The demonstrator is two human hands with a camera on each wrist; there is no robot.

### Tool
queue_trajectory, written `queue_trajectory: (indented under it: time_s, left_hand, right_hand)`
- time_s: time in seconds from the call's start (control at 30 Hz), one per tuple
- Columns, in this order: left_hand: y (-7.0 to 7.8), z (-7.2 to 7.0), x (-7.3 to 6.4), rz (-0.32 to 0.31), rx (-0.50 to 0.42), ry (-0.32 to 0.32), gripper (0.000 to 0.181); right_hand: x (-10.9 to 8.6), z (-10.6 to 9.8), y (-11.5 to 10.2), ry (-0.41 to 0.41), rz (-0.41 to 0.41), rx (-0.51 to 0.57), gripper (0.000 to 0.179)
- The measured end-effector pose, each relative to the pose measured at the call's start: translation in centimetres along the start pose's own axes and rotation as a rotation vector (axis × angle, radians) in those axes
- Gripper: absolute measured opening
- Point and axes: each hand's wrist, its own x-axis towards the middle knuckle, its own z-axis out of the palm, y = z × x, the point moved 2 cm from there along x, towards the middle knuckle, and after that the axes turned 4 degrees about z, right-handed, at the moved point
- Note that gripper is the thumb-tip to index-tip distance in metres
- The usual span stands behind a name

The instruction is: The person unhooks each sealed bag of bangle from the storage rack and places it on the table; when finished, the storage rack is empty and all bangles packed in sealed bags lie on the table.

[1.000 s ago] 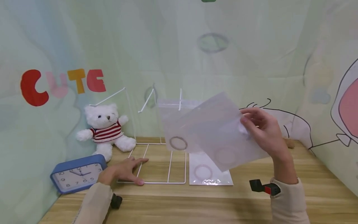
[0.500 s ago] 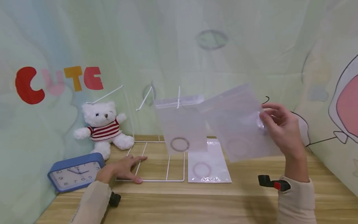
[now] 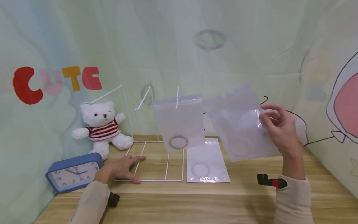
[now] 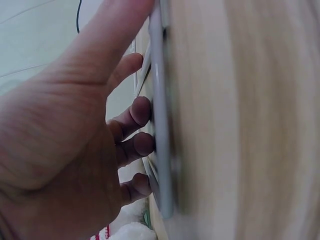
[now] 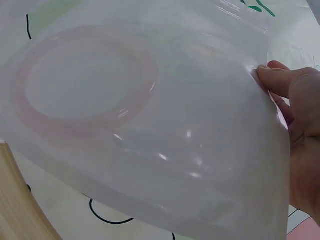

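Observation:
My right hand (image 3: 282, 130) pinches the right edge of a frosted plastic zip bag (image 3: 235, 124) in the air. Through that bag a pale pink ring, like a bangle (image 5: 150, 85), shows in the right wrist view. Another frosted bag (image 3: 179, 124) hangs from the right prong of a white wire display rack (image 3: 183, 165), with a brownish ring (image 3: 178, 142) in its lower part. On the table lies a flat bag (image 3: 209, 149) with a pink ring (image 3: 200, 169). My left hand (image 3: 123, 169) rests spread on the rack's base, its fingertips (image 4: 142, 145) at the wires.
To the left, a white teddy bear (image 3: 102, 127) in a striped sweater sits behind a blue clock (image 3: 75, 172). Two more rack prongs (image 3: 144, 99) stick out near the bear. A printed curtain (image 3: 237, 62) closes off the back and sides of the wooden table (image 3: 195, 205).
My right hand has moved right with its bag, away from the hanging bag, which now shows whole on the prong. The left hand has stayed on the rack's base.

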Motion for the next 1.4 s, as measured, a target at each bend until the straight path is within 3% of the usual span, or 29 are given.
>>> queue_trajectory:
  time_s: [0.2, 0.47, 0.6, 0.73, 0.93, 1.4]
  left_hand:
    - [-0.1, 0.0, 0.1, 0.007, 0.009, -0.005, 0.096]
    - [0.0, 0.0, 0.0, -0.033, -0.022, -0.026, 0.096]
    - [-0.1, 0.2, 0.0, -0.018, -0.011, -0.019, 0.096]
    - [-0.2, 0.2, 0.1, 0.011, -0.006, 0.000, 0.095]
    - [-0.3, 0.1, 0.0, 0.006, -0.021, -0.009, 0.094]
    - [0.0, -0.2, -0.1, 0.003, -0.028, -0.014, 0.094]
  right_hand:
    - [0.3, 0.6, 1.6, -0.017, 0.023, -0.033, 0.036]
    - [0.3, 1.2, 3.6, -0.058, 0.111, -0.054, 0.036]
    - [0.2, 1.4, 4.4, -0.063, 0.150, -0.082, 0.037]
    - [0.2, 1.6, 4.9, -0.059, 0.153, -0.091, 0.038]
    - [0.2, 2.1, 5.8, -0.060, 0.159, -0.089, 0.034]
    - [0.1, 2.5, 7.1, -0.074, 0.308, -0.147, 0.038]
